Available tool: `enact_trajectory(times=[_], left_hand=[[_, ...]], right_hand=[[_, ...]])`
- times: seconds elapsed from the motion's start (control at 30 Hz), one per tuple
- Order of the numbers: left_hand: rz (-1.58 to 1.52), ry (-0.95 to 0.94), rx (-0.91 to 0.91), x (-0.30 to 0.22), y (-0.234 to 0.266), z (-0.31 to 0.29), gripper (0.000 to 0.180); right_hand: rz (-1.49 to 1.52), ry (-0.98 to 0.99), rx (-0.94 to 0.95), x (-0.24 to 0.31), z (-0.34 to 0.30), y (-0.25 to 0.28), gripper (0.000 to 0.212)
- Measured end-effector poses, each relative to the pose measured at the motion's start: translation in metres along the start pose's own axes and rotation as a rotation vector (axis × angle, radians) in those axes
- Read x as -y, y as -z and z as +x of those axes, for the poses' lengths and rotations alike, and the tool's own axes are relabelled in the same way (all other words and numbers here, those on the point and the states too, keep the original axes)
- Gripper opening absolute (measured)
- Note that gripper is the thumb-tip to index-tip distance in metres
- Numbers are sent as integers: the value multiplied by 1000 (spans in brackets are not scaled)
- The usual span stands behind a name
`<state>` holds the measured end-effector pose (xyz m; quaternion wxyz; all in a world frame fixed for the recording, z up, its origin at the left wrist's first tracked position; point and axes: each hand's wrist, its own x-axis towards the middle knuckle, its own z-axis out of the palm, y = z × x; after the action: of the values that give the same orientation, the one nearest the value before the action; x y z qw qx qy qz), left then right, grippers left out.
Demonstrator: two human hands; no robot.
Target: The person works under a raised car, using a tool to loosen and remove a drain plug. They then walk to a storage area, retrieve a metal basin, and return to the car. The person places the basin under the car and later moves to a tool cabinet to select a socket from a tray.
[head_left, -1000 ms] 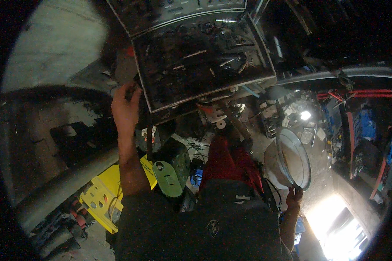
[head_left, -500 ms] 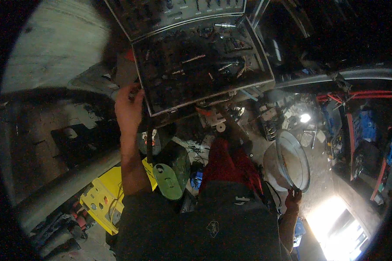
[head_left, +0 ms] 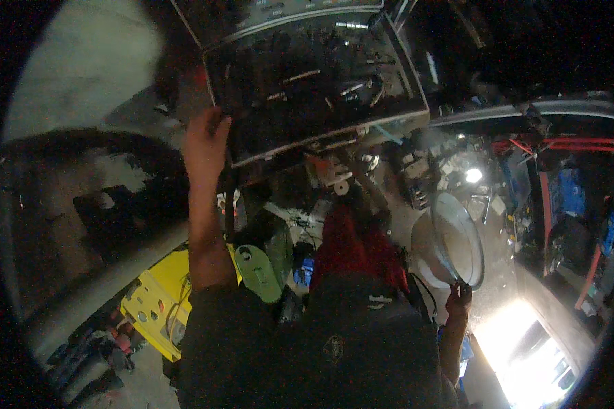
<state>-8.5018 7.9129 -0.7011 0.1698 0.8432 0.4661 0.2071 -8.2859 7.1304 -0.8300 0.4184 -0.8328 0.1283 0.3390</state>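
Observation:
A large dark tool case (head_left: 266, 129) with a metal-trimmed rim lies open in front of me, its lid raised at the far side. Several shiny tools rest in its dark interior. At the case's left edge is my left hand (head_left: 207, 143), its fingers curled over the rim; the dim light blurs the fingertips. Low on the right, my right hand (head_left: 459, 300) grips the rim of a round, pale metal basin (head_left: 426, 252). The basin is tilted on its side, its opening turned to the right. Its inside looks bare and stained.
A green canister (head_left: 259, 276) and a yellow metal panel (head_left: 150, 307) are beside my left arm. Scattered parts (head_left: 450, 167) cover the floor beyond the basin. A red frame (head_left: 559, 146) stands at the right. Bright light falls on the lower right floor (head_left: 525, 347).
My left hand has slid slightly farther along the case's left edge. My right hand still holds the tilted basin. The whole view has shifted a little, moving the scene upward.

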Motion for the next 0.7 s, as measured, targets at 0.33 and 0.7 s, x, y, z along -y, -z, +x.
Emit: enact_trajectory(times=[0.33, 0.7], left_hand=[[53, -66, 70, -25, -29, 38, 41], [175, 154, 307, -84, -84, 82, 38]], right_hand=[[-130, 201, -34, -13, 8, 19, 17], [817, -231, -227, 2, 7, 5, 19]])
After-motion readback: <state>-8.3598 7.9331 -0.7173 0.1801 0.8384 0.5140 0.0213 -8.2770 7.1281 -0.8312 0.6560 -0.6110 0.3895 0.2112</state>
